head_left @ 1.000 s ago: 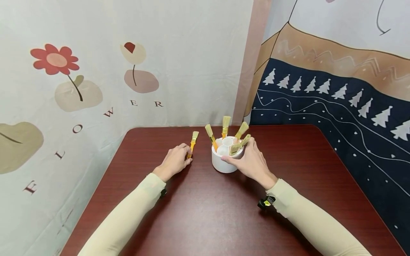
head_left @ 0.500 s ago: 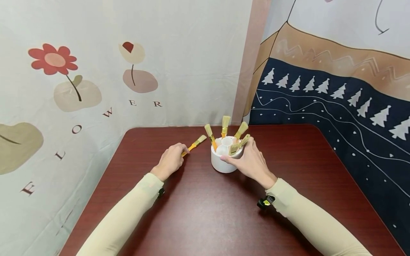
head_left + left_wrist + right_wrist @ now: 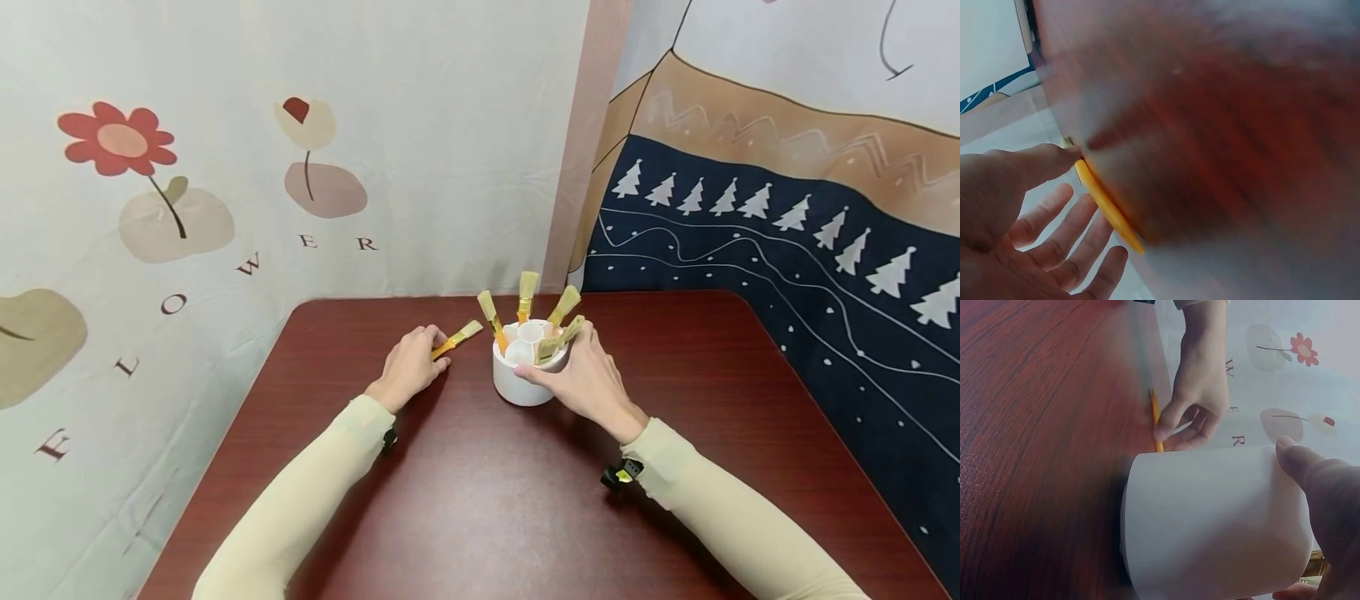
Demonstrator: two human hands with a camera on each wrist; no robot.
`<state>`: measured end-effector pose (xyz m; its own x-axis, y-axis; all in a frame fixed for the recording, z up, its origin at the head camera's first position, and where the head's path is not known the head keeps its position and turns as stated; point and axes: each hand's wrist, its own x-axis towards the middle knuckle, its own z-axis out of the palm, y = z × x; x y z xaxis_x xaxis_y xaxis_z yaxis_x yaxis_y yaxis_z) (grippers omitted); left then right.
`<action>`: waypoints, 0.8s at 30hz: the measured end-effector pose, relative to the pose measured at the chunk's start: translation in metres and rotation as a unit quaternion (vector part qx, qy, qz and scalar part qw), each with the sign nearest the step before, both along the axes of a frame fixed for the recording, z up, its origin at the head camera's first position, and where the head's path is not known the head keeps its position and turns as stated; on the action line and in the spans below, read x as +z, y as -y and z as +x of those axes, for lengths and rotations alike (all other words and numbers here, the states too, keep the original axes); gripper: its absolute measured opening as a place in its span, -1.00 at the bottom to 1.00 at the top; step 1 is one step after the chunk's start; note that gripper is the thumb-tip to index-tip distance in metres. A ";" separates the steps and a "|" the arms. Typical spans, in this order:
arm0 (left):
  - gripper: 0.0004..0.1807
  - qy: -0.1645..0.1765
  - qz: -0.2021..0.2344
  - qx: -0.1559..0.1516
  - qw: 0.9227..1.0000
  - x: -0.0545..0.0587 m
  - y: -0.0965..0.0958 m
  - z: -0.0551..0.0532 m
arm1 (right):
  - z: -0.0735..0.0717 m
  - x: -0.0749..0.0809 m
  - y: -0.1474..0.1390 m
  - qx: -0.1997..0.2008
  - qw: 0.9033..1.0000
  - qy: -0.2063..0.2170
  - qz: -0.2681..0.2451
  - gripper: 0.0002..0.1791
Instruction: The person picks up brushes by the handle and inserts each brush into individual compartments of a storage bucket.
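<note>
In the head view, my left hand [image 3: 409, 367] pinches a flat paintbrush [image 3: 463, 335] by its orange handle, the pale bristles pointing right toward the holder. The left wrist view has the thumb across the upper end of the handle [image 3: 1109, 207], with the other fingers spread loosely behind it. My right hand [image 3: 596, 382] grips the right side of a round white brush holder [image 3: 516, 388], thumb at the front rim. Several similar brushes [image 3: 527, 292] lean outward in its compartments. From the right wrist, the holder's smooth wall [image 3: 1210, 519] hides most of the fingers.
Both hands work over a dark red-brown table [image 3: 480, 492]. Behind it hangs a pale cloth [image 3: 450, 150] with flower prints; at the right is a navy cloth [image 3: 720, 250] with white trees.
The left paintbrush has swung from nearly upright in the view to pointing right. My left hand drew back slightly, then moved forward again around the handle. The right hand and holder have stayed put.
</note>
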<state>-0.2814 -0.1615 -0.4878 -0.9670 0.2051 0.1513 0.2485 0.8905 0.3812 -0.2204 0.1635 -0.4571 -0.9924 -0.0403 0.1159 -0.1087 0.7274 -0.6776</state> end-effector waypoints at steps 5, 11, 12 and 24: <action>-0.59 -0.004 -0.003 0.008 1.000 -0.003 -0.009 -0.014 | 0.000 0.000 0.001 -0.003 1.000 -0.008 0.011 0.33; -0.63 -0.005 -0.018 0.022 1.000 -0.005 -0.016 -0.025 | 0.001 -0.001 0.003 -0.006 1.000 -0.010 0.015 0.36; -0.64 -0.003 -0.018 0.024 1.000 -0.005 -0.016 -0.026 | 0.001 -0.002 0.004 -0.005 1.000 -0.010 0.015 0.37; -0.72 0.001 -0.036 0.029 0.999 -0.006 -0.020 -0.031 | -0.001 0.001 -0.014 0.050 0.998 -0.028 -0.004 0.30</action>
<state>-0.3121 -0.1413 -0.4942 -0.9778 0.1582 0.1373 0.1946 0.9284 0.3166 -0.2215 0.1770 -0.4559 -0.9752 -0.1387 0.1727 -0.2197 0.7055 -0.6738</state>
